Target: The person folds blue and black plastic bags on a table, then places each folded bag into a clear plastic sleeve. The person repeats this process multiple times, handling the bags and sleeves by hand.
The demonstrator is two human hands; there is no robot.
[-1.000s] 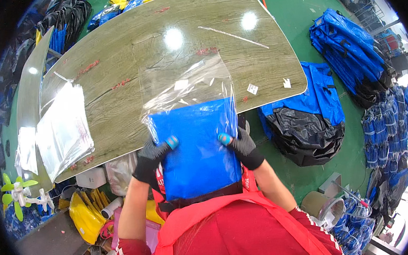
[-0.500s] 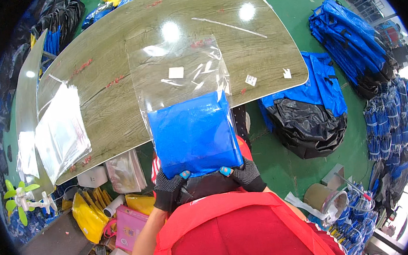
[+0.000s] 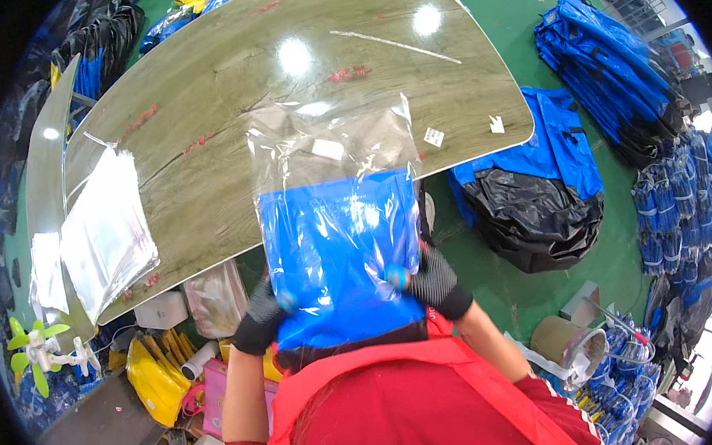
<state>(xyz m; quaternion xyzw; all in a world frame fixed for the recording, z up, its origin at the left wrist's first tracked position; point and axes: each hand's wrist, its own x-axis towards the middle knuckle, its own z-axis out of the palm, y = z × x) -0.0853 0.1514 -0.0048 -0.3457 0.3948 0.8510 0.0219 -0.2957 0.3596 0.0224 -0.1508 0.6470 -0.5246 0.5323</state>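
A folded blue sheet-like bundle, black along its near edge, lies against my body at the table's near edge. Over most of it sits a clear plastic bag, whose far end spreads loosely onto the table. My left hand, in a black glove with bare fingertips, grips the bag at the bundle's left side. On the right side my right hand, gloved alike, holds the bag with its thumb on top. Both hands are slightly blurred, and most fingers are hidden beneath. A small white square shows through the bag.
A wood-grain table extends ahead, with a stack of clear bags at its left. Blue and black bags stand on the green floor to the right. At lower left are a small green-bladed fan and yellow packets.
The clear bag has come toward me and now covers much more of the blue bundle. My hands have moved from the bundle's near corners to its sides, farther apart.
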